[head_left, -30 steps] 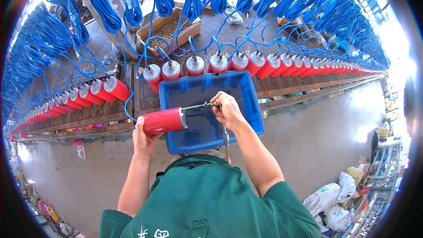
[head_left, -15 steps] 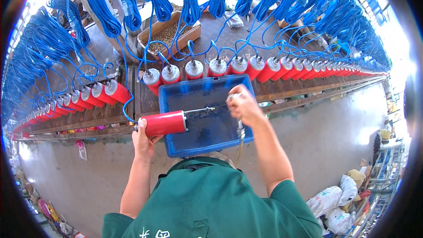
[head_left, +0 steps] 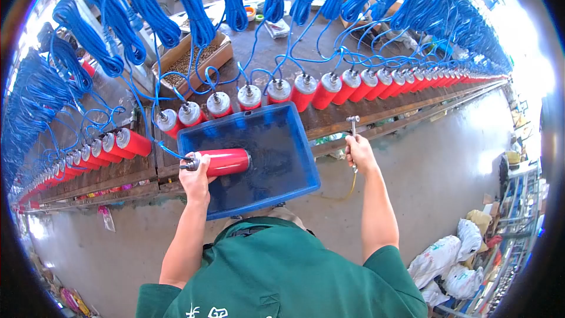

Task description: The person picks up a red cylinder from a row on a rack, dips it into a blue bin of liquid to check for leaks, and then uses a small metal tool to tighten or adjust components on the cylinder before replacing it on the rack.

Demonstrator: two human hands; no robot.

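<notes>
Red cyl. [head_left: 225, 162] gripped by L hand [head_left: 196, 184] over blue tub [head_left: 279, 159], left side; metal tool [head_left: 353, 121] clamped in R hand [head_left: 361, 154], right of tub.

Head view: wide fisheye, left one of a pair, is looking steeply down and ahead from the wearer's head. Green shirt [head_left: 276, 277] is filling the lower edge, nearest the lens. Left hand [head_left: 195, 185] and right hand [head_left: 361, 152] are showing at middle range. Workbench [head_left: 335, 121] is running across beyond, bending toward the rim; floor [head_left: 447, 159] is spreading below.
</notes>
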